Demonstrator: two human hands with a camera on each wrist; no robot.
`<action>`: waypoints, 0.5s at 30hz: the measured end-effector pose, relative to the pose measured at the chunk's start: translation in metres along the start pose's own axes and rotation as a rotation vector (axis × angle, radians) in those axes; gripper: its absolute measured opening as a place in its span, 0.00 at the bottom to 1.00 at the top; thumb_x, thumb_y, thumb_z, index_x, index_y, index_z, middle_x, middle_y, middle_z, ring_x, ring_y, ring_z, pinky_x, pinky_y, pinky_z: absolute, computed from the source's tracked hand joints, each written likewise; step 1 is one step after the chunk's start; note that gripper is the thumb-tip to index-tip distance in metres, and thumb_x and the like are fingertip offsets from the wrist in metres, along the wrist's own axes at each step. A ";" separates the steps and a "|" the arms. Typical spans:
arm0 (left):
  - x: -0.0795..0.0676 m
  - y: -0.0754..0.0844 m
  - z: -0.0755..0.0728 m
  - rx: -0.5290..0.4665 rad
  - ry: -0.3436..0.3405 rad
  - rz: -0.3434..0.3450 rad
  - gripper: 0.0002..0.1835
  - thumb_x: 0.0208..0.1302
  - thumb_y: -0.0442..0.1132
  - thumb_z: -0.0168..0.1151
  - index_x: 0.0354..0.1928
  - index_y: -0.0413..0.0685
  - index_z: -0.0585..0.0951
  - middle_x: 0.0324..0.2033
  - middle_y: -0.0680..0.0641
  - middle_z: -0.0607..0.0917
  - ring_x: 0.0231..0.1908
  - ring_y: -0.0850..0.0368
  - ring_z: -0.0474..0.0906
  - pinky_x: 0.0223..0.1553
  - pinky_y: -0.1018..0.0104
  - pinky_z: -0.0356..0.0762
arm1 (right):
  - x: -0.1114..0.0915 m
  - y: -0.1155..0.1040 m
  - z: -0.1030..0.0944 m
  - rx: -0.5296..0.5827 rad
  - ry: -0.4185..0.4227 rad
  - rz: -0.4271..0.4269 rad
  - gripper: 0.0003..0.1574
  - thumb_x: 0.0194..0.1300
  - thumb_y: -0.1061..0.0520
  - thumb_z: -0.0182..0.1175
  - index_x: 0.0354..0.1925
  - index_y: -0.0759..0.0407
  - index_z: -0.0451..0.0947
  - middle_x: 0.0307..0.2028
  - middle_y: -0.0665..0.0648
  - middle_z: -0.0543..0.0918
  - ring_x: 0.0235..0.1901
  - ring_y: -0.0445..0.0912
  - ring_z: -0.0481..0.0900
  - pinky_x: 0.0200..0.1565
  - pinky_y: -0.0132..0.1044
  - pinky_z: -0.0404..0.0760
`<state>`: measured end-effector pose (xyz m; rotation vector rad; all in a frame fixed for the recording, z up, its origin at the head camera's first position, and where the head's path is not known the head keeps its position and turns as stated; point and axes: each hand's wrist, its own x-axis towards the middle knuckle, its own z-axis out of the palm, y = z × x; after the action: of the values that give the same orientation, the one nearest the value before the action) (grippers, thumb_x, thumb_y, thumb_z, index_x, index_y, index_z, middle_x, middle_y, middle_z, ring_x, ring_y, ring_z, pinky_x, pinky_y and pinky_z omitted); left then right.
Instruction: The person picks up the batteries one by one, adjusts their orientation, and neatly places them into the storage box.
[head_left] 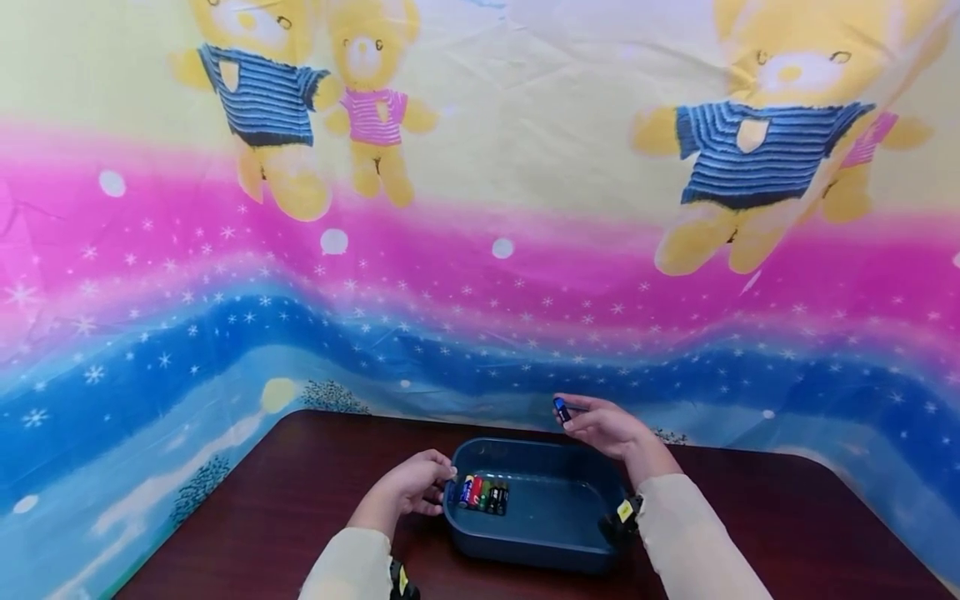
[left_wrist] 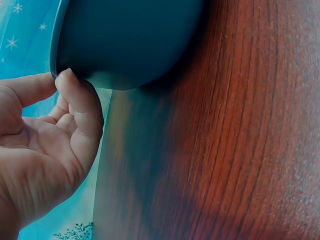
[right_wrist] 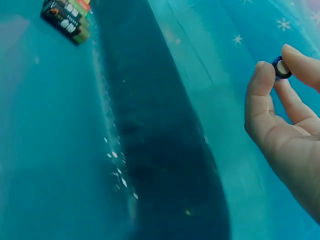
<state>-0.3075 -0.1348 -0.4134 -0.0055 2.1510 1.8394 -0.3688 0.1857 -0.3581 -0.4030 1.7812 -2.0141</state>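
A dark blue-green plastic basin (head_left: 540, 546) stands on the table, with a row of several batteries (head_left: 483, 494) lying side by side against its left end. My left hand (head_left: 415, 485) pinches the basin's left rim between thumb and finger, as the left wrist view also shows. Over the basin's far right corner, my right hand (head_left: 603, 427) holds a blue and black battery (head_left: 561, 410) between thumb and fingertips. In the right wrist view the flat end of this battery (right_wrist: 283, 68) points to the camera, and part of the row of batteries (right_wrist: 66, 20) appears at top left.
The dark reddish wooden table (head_left: 300, 500) extends to both sides of the basin. Behind its far edge hangs a cloth backdrop (head_left: 495, 292) printed with bears and snowflakes. A black wrist device (head_left: 622, 518) on the right arm overlaps the basin's right end in the head view.
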 end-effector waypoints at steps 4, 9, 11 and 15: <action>0.002 -0.002 0.000 -0.007 -0.015 0.005 0.06 0.64 0.34 0.51 0.42 0.42 0.68 0.30 0.41 0.73 0.22 0.56 0.68 0.22 0.68 0.77 | 0.005 0.008 0.000 0.034 -0.029 -0.013 0.47 0.59 0.74 0.54 0.70 0.65 0.44 0.61 0.66 0.61 0.56 0.49 0.67 0.52 0.35 0.73; 0.001 -0.001 -0.001 -0.003 -0.012 0.012 0.06 0.64 0.34 0.50 0.42 0.42 0.69 0.31 0.41 0.73 0.22 0.56 0.68 0.22 0.68 0.77 | 0.011 0.016 -0.001 0.002 -0.061 -0.056 0.46 0.60 0.73 0.54 0.71 0.64 0.43 0.65 0.69 0.55 0.59 0.51 0.64 0.53 0.36 0.72; 0.000 0.000 -0.001 -0.002 -0.015 0.013 0.06 0.65 0.34 0.50 0.42 0.42 0.69 0.31 0.40 0.73 0.22 0.56 0.68 0.22 0.67 0.77 | 0.013 0.019 -0.002 -0.016 -0.069 -0.071 0.46 0.60 0.72 0.54 0.71 0.64 0.44 0.63 0.67 0.58 0.59 0.50 0.65 0.53 0.36 0.72; -0.001 0.000 -0.002 -0.005 -0.017 0.009 0.06 0.65 0.34 0.50 0.42 0.42 0.68 0.32 0.40 0.73 0.22 0.56 0.68 0.22 0.67 0.78 | 0.017 0.028 -0.003 -0.059 -0.097 -0.090 0.46 0.58 0.72 0.55 0.70 0.64 0.46 0.57 0.62 0.64 0.57 0.51 0.68 0.53 0.38 0.72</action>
<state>-0.3072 -0.1371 -0.4128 0.0186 2.1375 1.8433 -0.3820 0.1776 -0.3867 -0.5988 1.7954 -1.9702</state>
